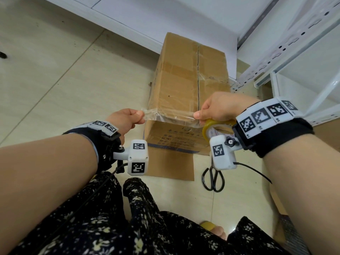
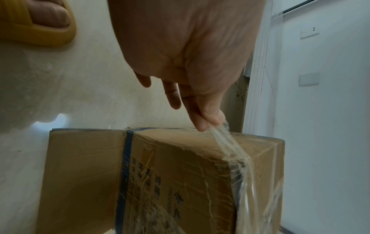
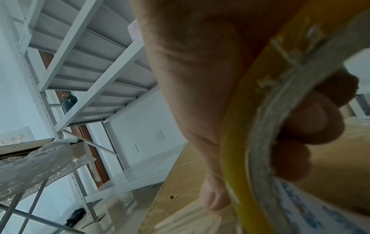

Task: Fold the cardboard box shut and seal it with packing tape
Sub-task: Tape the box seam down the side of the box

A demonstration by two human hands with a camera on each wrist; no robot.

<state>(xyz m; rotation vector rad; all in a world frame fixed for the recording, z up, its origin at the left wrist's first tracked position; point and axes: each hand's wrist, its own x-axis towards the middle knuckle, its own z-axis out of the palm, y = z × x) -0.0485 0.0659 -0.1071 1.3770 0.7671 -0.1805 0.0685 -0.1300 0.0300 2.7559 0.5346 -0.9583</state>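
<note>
A long cardboard box (image 1: 185, 85) lies on the floor with its top flaps folded shut along a centre seam. A strip of clear tape (image 1: 171, 116) stretches across its near top edge. My left hand (image 1: 128, 119) pinches the strip's free end at the box's left corner; the left wrist view shows thumb and forefinger of this hand (image 2: 206, 121) on the tape (image 2: 228, 142). My right hand (image 1: 215, 109) grips the yellowish tape roll (image 1: 217, 128) at the box's right corner, fingers (image 3: 312, 120) curled through the roll (image 3: 250, 142).
Black scissors (image 1: 213, 178) lie on the tiled floor in front of the box, right of a flat cardboard flap (image 1: 171, 166). A white metal shelf rack (image 1: 294, 52) stands close on the right. A white wall base (image 1: 147, 19) runs behind the box.
</note>
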